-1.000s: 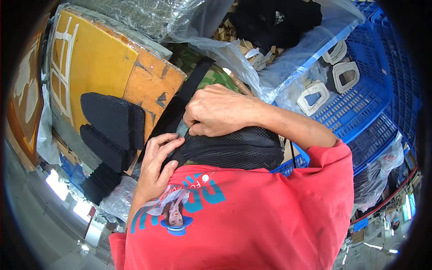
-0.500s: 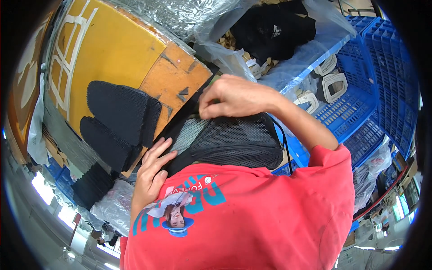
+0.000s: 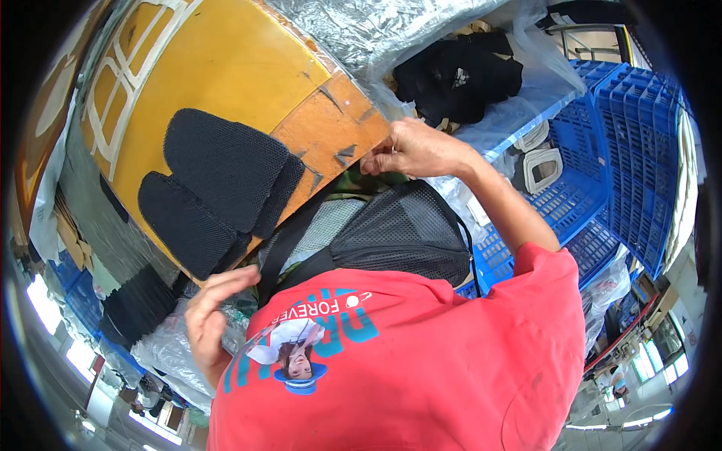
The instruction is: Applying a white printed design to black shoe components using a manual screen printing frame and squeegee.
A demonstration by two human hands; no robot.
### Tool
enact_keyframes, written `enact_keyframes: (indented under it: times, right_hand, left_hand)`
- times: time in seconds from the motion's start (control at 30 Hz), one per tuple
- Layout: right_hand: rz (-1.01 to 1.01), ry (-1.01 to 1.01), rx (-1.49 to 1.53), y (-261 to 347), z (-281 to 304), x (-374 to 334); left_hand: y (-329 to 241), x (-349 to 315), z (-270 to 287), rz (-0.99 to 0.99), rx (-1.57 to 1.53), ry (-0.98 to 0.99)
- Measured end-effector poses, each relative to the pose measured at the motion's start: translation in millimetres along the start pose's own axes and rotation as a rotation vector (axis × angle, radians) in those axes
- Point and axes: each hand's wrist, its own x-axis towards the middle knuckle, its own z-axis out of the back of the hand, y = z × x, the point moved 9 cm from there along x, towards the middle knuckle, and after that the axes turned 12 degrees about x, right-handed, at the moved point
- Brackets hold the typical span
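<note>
A black mesh bag (image 3: 402,229) with a pale grey mesh part (image 3: 323,229) and black straps (image 3: 280,252) lies across my lap, against the bench's front edge. My right hand (image 3: 421,149) is above the bag's far side, by the bench corner. Its fingers are curled and pressed together; what they hold, if anything, is hidden. Below it shows some green camouflage cloth (image 3: 361,180). My left hand (image 3: 214,308) is beside the straps at the bench's near corner, fingers stretched out and holding nothing. Dark mesh pads (image 3: 222,165) lie in overlapping stacks on the bench.
The yellow and orange wooden bench (image 3: 331,113) slants across the upper left. Beyond it sits a plastic-lined container with black cloth (image 3: 459,79) on top. Blue plastic crates (image 3: 639,150) stand at the right, with white frame-shaped pieces (image 3: 541,171) inside. Clear plastic wrap (image 3: 177,349) bulges at the lower left.
My right hand has moved from the bag's top edge toward the bench corner. My left hand has come away from the strap, to the left and nearer. The view has shifted slightly.
</note>
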Motion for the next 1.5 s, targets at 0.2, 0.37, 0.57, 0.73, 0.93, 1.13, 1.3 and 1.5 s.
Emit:
enact_keyframes:
  times: [0.2,0.37,0.57,0.73,0.93,1.13,1.3,1.5]
  right_hand:
    - [-0.206,0.316,0.234,-8.7,-42.3,-4.1]
    - [-0.267,0.379,0.253,-17.7,-51.9,-16.1]
    - [-0.559,0.271,0.36,-70.9,-55.8,-84.1]
    - [-0.48,0.025,0.093,-25.0,-17.0,-92.9]
    - [0.048,-0.412,0.089,159.7,34.1,18.6]
    - [0.176,-0.122,-0.606,204.7,-38.8,131.6]
    - [0.357,-0.176,-0.745,230.7,-58.0,119.4]
    - [0.395,-0.283,-0.776,232.5,-57.3,118.3]
  left_hand:
    - [17.2,-20.9,64.2,-0.239,-0.228,-0.385]
    - [35.8,-25.3,89.8,-0.287,-0.323,-0.557]
    - [52.3,-23.5,119.5,-0.193,-0.246,-0.861]
    - [57.9,7.4,133.2,-0.101,0.023,-0.731]
    - [42.2,33.7,103.0,-0.12,0.317,-0.579]
    - [40.9,44.7,105.9,-0.224,0.181,-0.583]
    - [36.1,29.8,115.7,-0.276,0.219,-0.668]
    - [102.7,-17.1,223.6,0.021,0.317,-1.349]
